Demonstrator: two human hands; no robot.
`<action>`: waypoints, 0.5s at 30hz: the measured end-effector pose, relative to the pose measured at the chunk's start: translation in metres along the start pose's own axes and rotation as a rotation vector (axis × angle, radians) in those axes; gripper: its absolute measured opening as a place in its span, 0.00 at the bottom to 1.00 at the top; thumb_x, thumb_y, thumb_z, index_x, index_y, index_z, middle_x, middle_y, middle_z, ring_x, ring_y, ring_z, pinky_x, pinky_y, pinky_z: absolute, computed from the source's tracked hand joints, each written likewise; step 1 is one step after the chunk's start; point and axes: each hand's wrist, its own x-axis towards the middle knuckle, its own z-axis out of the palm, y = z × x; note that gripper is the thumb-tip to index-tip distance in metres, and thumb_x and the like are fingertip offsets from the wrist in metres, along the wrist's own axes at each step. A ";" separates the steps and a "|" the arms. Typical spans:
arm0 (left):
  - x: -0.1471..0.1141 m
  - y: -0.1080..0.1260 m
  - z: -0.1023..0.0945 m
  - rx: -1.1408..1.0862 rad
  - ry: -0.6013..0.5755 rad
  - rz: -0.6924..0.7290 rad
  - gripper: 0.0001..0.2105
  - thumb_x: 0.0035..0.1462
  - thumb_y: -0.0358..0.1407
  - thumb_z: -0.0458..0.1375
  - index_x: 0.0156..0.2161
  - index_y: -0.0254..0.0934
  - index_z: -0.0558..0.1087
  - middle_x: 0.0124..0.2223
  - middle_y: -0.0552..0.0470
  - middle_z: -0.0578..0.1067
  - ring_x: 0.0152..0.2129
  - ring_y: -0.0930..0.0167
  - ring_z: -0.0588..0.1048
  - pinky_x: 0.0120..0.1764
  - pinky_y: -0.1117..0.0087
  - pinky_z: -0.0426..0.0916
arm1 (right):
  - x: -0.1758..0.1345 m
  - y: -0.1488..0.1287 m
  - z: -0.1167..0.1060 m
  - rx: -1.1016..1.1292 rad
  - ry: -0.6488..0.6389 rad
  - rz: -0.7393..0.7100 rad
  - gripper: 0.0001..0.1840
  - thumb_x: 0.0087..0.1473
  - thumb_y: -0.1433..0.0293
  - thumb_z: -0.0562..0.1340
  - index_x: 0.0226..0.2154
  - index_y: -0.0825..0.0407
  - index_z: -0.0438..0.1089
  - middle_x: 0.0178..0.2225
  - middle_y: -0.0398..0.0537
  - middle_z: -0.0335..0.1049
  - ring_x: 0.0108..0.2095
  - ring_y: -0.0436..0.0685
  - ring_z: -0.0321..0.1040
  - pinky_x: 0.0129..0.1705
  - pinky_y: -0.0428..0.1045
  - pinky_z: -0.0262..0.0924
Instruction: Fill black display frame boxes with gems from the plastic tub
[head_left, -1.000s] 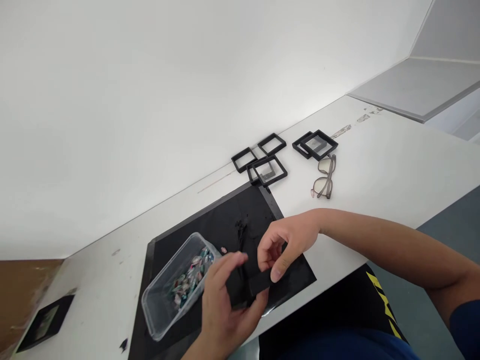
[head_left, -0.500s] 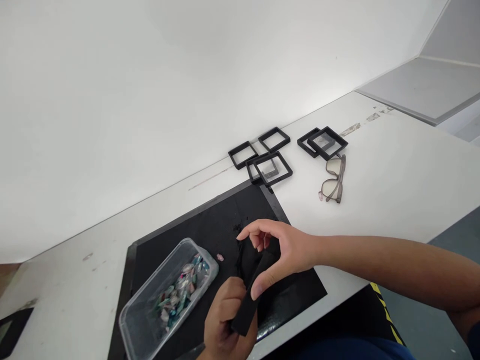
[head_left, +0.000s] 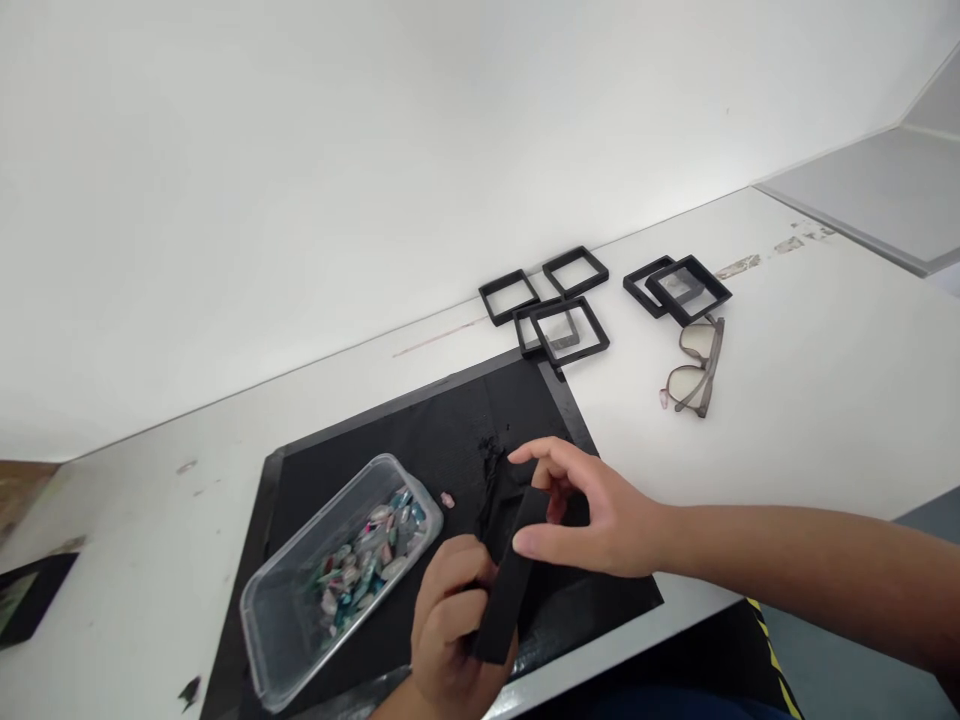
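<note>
My left hand [head_left: 456, 620] is wrapped around the lower part of a black frame [head_left: 504, 600], which I see nearly edge-on, tilted above a black mat [head_left: 420, 435]. Across the frame's upper part, my right hand [head_left: 600, 505] has its thumb on the near side and bent fingers by the far end, with the index finger stretched out. The frame's inside faces away, so its contents are hidden. A dark crumpled strip [head_left: 489, 480] runs up the mat from near the left hand. Close to the left hand stands a clear plastic box [head_left: 289, 600] holding small colored stones [head_left: 367, 560].
A pink stone [head_left: 448, 500] lies on the mat. Several black frames [head_left: 570, 330] lie at the back, with two overlapping frames [head_left: 688, 290] further right. Folded glasses [head_left: 697, 375] rest on the white table [head_left: 810, 380]. A black-edged object [head_left: 45, 585] sits at far left.
The view has shifted, so the table things appear further right. My right thumb sits higher along the frame, and the frame stands a little more upright in my hands.
</note>
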 end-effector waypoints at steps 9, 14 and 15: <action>0.013 0.004 0.004 0.164 -0.161 0.041 0.11 0.59 0.21 0.54 0.41 0.39 0.69 0.51 0.46 0.73 0.51 0.69 0.74 0.49 0.69 0.73 | -0.001 0.001 0.009 0.138 -0.125 0.063 0.29 0.54 0.66 0.66 0.57 0.46 0.60 0.31 0.36 0.68 0.30 0.51 0.69 0.37 0.53 0.69; 0.004 0.004 0.007 0.180 -0.236 -0.008 0.11 0.61 0.23 0.55 0.46 0.38 0.68 0.60 0.40 0.68 0.59 0.65 0.69 0.59 0.62 0.69 | 0.000 -0.003 0.006 0.151 -0.127 -0.025 0.24 0.50 0.72 0.64 0.50 0.46 0.63 0.33 0.36 0.67 0.32 0.50 0.67 0.37 0.50 0.64; 0.003 0.005 0.008 0.182 -0.244 -0.016 0.11 0.62 0.23 0.56 0.48 0.38 0.67 0.61 0.39 0.67 0.61 0.64 0.68 0.60 0.61 0.69 | 0.001 -0.004 0.004 0.141 -0.129 -0.044 0.24 0.48 0.73 0.64 0.49 0.45 0.63 0.33 0.36 0.68 0.32 0.50 0.66 0.37 0.50 0.63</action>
